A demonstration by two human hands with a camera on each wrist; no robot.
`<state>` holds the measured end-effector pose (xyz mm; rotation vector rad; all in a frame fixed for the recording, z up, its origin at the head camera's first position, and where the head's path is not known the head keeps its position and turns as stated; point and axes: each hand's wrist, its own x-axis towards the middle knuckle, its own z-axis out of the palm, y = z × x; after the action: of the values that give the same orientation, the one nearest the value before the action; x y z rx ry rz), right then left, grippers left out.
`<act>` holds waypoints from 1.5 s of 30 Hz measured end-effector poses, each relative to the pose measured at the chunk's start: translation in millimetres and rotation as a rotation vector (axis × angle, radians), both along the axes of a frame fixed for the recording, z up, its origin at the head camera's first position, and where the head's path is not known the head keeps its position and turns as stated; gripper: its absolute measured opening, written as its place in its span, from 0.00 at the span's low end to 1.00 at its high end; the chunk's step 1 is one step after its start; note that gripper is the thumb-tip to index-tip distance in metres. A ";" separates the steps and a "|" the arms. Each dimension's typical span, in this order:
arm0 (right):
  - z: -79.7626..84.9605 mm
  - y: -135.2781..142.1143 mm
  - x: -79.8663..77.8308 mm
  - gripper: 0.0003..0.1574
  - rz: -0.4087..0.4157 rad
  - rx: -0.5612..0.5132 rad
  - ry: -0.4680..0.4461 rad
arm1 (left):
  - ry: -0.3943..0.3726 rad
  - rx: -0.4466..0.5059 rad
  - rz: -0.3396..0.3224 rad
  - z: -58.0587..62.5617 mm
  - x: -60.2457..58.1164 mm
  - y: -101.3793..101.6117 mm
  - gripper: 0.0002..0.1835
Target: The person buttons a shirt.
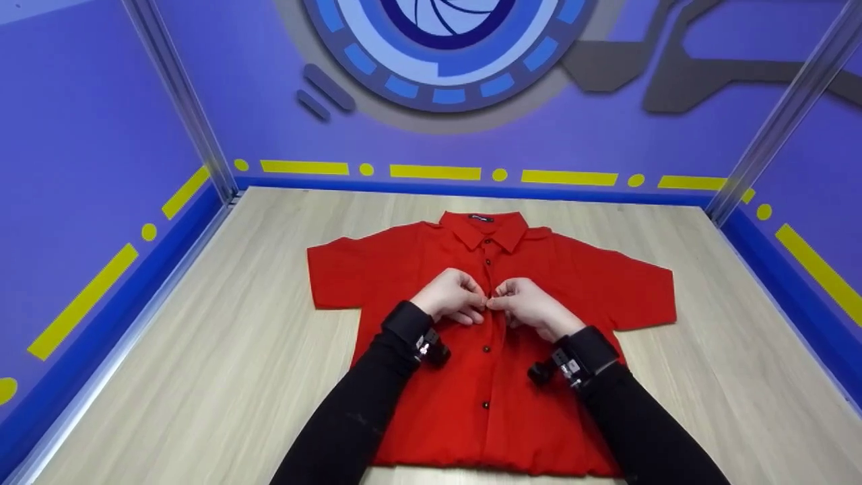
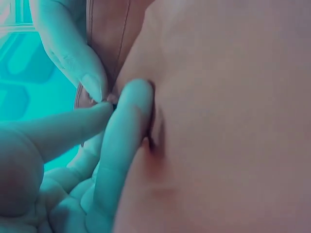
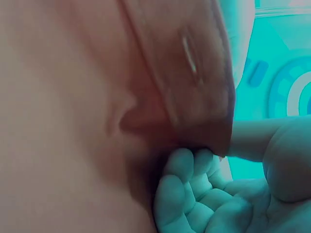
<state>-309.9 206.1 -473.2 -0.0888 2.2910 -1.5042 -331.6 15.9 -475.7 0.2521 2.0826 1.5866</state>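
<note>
A red short-sleeved shirt [image 1: 404, 269] lies front up, its collar [image 1: 482, 229] at the far side. At mid-chest my left hand [image 1: 450, 296] pinches a small dark button [image 2: 114, 105] and the cloth around it between thumb and forefinger. Opposite, my right hand [image 1: 535, 306] grips the edge of the front placket [image 3: 209, 107], with its thumb on one side and curled fingers behind. A slit-like buttonhole [image 3: 190, 58] shows in that strip in the right wrist view. The two hands' fingertips meet at the placket. Below them sit another dark button [image 1: 486, 349] and a lower one [image 1: 485, 405].
The shirt lies on a pale wooden table [image 1: 222, 350]. Blue-purple panels [image 1: 404, 135] with yellow marks stand at the back and both sides, joined by metal posts [image 1: 774, 114]. Black wrist straps [image 1: 586, 353] carry small cameras above the cloth.
</note>
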 end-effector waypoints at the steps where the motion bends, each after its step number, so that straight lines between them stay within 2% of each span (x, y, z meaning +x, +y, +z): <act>1: 0.4 -0.4 0.0 0.12 -0.011 -0.013 -0.003 | -0.003 0.008 0.011 -0.2 -0.2 0.3 0.04; 9: -0.3 -3.6 -1.7 0.11 -0.083 -0.063 0.017 | -0.025 0.100 0.118 -1.3 -1.5 1.5 0.05; 15: -0.3 -4.3 -4.6 0.13 -0.115 -0.116 0.022 | -0.042 0.120 0.138 -1.4 -2.8 2.9 0.05; 20: 1.2 -4.4 -3.5 0.14 -0.112 -0.139 0.023 | -0.046 0.129 0.105 -3.4 -3.1 1.3 0.06; 31: 0.7 -4.1 -2.3 0.13 -0.059 -0.108 0.033 | -0.120 0.172 0.020 -10.7 -11.5 -8.7 0.10; 45: 2.0 -3.0 -2.3 0.11 -0.067 -0.076 0.024 | -0.158 0.230 -0.007 -15.8 -16.4 -13.1 0.10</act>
<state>-312.2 203.1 -471.3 -0.0521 2.2763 -1.6332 -348.0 2.8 -491.6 0.2060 1.7808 1.7816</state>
